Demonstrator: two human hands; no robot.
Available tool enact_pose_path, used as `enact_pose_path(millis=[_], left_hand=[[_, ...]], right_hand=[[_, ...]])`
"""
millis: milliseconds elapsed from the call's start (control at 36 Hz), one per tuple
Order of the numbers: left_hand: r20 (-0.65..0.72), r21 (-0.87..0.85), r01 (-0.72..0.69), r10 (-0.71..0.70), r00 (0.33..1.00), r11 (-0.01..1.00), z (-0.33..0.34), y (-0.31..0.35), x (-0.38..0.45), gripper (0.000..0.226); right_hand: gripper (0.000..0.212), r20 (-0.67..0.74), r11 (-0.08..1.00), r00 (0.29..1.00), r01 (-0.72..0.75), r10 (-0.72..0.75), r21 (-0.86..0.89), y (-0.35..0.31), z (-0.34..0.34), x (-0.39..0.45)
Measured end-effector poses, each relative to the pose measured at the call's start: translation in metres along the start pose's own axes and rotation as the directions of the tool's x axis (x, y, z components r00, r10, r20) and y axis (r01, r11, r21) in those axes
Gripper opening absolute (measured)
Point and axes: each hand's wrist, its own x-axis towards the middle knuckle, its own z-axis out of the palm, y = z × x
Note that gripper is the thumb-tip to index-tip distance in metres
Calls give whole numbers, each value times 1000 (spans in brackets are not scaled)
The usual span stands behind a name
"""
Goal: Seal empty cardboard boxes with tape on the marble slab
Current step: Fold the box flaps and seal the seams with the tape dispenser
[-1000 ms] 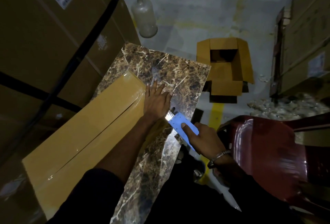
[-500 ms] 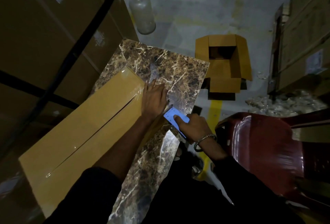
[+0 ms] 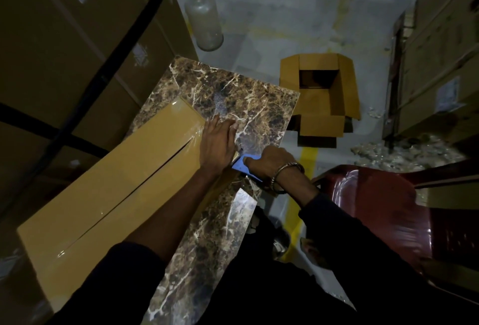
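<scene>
A long tan cardboard box [image 3: 108,187] lies flat on the brown marble slab [image 3: 259,102], its centre seam covered with glossy clear tape. My left hand [image 3: 217,143] presses flat, fingers together, on the box's far end and the tape hanging over it. My right hand [image 3: 269,166], with a metal bracelet on the wrist, grips a blue tool [image 3: 242,165] right beside the left hand at the box's end. The tool's tip is hidden behind my left hand.
An open empty cardboard box [image 3: 321,96] stands on the floor beyond the slab. A dusty glass bottle [image 3: 204,19] stands at the back. Large strapped cartons [image 3: 64,52] rise on the left, more cartons [image 3: 440,60] on the right. A dark red plastic chair [image 3: 383,216] is near right.
My right hand has moved the blue tool left and closer, up against my left hand. The left hand's fingers have drawn together on the box end.
</scene>
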Motion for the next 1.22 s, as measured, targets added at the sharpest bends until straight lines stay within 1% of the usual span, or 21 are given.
enact_pose_path(millis=[56,139,194,278,306,361,417,444,500,583,667,750,806,861,1000,1222], left_hand=[[-4,-7,1,-1,1000,1000,1,-1,0,40],[-22,3,-19,19,1000,1000,2,-1,1,36],[-36,19,-27,28,999,999,2,0,0,34],[-64,40,-13,15,998,999,0,-2,-2,35],[-81,51,14,-10,997,999,0,-2,-1,37],[-126,61,133,-124,984,989,-2,-1,-1,42],[-164,35,273,-264,950,961,-5,-3,-2,48],[-174,14,321,-314,934,947,-5,-4,-2,50],[-186,-26,364,-362,913,931,-8,-8,-3,51],[-164,-52,345,-349,923,937,-12,-10,-6,51],[-103,-26,292,-293,951,956,-22,-19,-13,51],[-46,26,195,-194,980,980,-34,-33,-22,50],[-25,64,167,-165,986,984,-38,-36,-27,50],[-19,90,167,-166,986,982,-39,-34,-29,51],[-21,126,184,-183,983,975,-36,-30,-28,50],[-12,141,186,-186,982,972,-34,-31,-27,50]], right_hand=[[53,-15,1000,1000,8,-8,-30,-4,1,2],[41,-35,987,998,41,-47,-154,-10,7,0],[47,-63,974,996,46,-62,-221,-8,19,-1],[53,-82,984,996,10,-24,-175,7,47,4],[54,-111,988,994,0,-17,-158,14,56,7],[57,-180,988,984,-19,-9,-152,27,69,12],[59,-233,987,973,-32,-5,-154,36,76,18],[61,-247,989,969,-32,-5,-146,39,78,22],[63,-288,994,958,-28,-4,-108,44,76,32],[63,-344,997,939,-5,-24,-83,50,71,52],[60,-365,994,930,15,-52,-106,52,63,76],[55,-342,983,934,43,-103,-178,51,55,100],[50,-329,962,932,62,-152,-267,49,51,116],[47,-313,937,928,92,-204,-336,48,48,130],[40,-284,883,901,183,-326,-432,54,52,160],[37,-192,856,906,261,-377,-447,77,62,172]])
